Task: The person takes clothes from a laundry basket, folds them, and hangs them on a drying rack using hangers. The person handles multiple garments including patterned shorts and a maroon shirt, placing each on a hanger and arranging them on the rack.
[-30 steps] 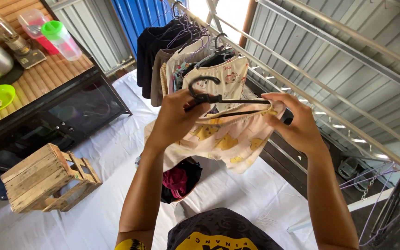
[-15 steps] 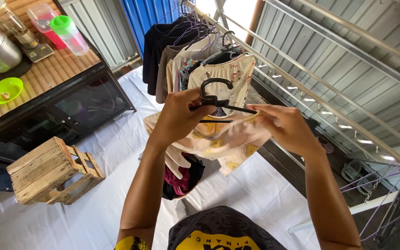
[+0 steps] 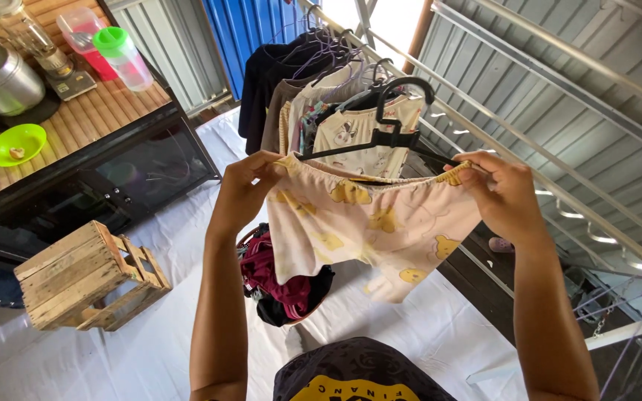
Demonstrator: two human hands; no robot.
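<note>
Head camera looks down at two bare arms held up in front of a clothes rail. The left hand point(image 3: 243, 184) pinches one end of the waistband of the pale shorts point(image 3: 369, 226), and the right hand point(image 3: 504, 194) pinches the other end. Both hands pull apart, so the band is stretched wide and flat. That keeps the shorts open and neat on the black hanger point(image 3: 388, 134), whose arms sit inside the band while its hook stands up above. The shorts hang down between the hands, just in front of the metal rail point(image 3: 529, 193), where other clothes point(image 3: 291, 82) already hang in a row. Below sits a basket of clothes point(image 3: 284, 286) on the white sheet point(image 3: 187, 245). A wooden crate point(image 3: 83, 275) stands off to the left.

A second ago the left hand gripped the hanger by its neck and the shorts were bunched up. Now both hands have moved out to the ends of the band, and the shorts are spread wide.
</note>
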